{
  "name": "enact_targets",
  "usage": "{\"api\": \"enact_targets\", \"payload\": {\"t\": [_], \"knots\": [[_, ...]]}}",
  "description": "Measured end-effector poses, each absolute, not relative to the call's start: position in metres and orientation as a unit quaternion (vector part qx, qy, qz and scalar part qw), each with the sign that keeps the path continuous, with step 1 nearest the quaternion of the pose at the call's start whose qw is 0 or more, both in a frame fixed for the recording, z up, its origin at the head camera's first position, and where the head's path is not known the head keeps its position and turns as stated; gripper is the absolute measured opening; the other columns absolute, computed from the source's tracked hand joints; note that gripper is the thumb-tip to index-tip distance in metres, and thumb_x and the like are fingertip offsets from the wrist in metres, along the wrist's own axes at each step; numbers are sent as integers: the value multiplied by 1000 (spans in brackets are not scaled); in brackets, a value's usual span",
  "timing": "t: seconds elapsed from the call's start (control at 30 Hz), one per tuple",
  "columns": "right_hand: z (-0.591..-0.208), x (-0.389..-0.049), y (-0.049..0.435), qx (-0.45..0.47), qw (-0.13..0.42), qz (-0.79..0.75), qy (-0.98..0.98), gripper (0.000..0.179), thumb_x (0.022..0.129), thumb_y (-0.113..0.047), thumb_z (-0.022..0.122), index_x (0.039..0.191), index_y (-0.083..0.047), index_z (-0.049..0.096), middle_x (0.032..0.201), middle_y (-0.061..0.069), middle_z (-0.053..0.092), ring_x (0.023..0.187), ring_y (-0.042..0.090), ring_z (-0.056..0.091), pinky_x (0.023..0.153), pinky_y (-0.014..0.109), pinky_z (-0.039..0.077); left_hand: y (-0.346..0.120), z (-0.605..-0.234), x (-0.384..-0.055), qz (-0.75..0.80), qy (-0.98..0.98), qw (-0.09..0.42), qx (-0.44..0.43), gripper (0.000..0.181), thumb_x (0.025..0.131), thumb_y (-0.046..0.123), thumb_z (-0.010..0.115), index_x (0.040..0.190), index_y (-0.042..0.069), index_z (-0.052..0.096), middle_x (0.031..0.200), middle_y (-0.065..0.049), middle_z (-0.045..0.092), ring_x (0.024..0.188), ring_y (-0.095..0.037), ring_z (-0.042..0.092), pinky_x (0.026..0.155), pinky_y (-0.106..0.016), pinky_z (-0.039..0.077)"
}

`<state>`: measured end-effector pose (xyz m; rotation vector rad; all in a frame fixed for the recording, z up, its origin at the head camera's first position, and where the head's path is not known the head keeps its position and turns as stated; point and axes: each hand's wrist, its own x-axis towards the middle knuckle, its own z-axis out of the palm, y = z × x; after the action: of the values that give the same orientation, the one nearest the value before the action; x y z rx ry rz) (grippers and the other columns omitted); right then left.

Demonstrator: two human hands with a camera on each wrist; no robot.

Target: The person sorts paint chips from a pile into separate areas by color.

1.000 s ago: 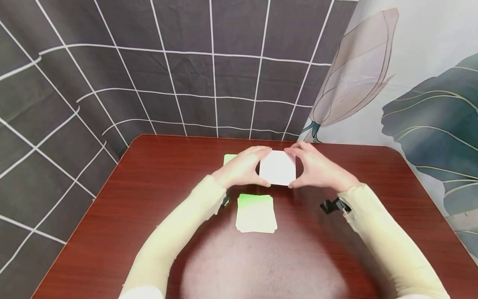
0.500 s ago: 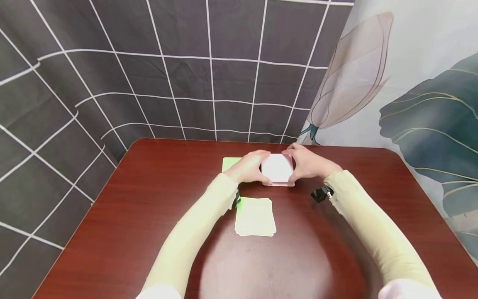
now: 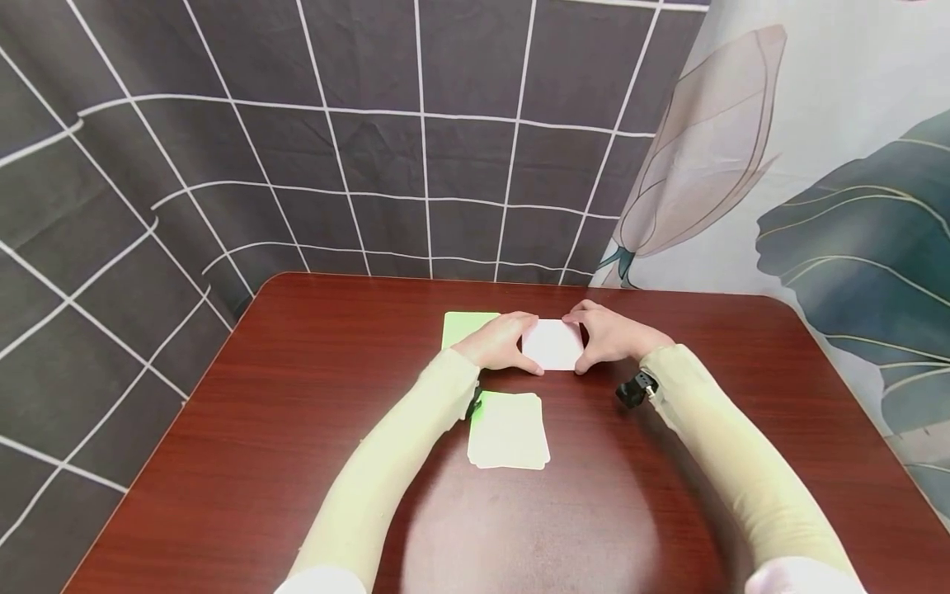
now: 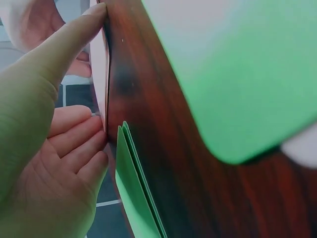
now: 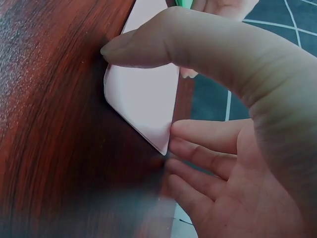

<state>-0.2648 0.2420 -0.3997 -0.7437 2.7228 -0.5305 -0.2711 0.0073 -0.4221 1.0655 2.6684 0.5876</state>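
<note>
A small pale pink square card stack (image 3: 552, 345) lies flat on the table near its far edge. My left hand (image 3: 500, 341) grips its left side, thumb at the near corner and fingers at the far one. Mirroring that, my right hand (image 3: 612, 336) holds the right side; in the right wrist view its thumb rests on the near edge of the pink cards (image 5: 141, 96) and its fingertips touch the far edge. Partly behind my left hand are green cards (image 3: 463, 327), seen as a thin stack (image 4: 133, 178) in the left wrist view.
Closer to me lies a slightly uneven pile of square cards (image 3: 508, 431), green at one corner and washed out by glare. The reddish-brown table (image 3: 297, 396) ends at a dark gridded curtain (image 3: 371, 148) behind and a floral curtain (image 3: 816, 206) at right.
The pink cards, raised and tilted a second ago, have come down flat onto the table. Both hands lowered with them and kept their places at the sides. The other card piles stayed put.
</note>
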Motion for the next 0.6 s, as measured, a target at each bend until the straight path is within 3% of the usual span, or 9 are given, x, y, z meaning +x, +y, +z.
{"api": "enact_targets", "payload": {"t": [0.33,0.6], "knots": [[-382,-250,237,-250,83,-198,944,93,70,-31,87,144,8,48,144,27,46,132,42,42,108,58,38,-6,-404,-260,254,899,58,352,100,79,50,86,155,3,40,156,-10,42,143,-22,37,117,-29,28],[-366,-221,226,-265,66,-215,938,95,72,-34,90,147,5,46,144,22,49,131,36,44,109,56,38,-30,-384,-235,254,896,36,363,102,79,56,83,156,7,39,158,-7,41,145,-20,35,117,-30,27]]}}
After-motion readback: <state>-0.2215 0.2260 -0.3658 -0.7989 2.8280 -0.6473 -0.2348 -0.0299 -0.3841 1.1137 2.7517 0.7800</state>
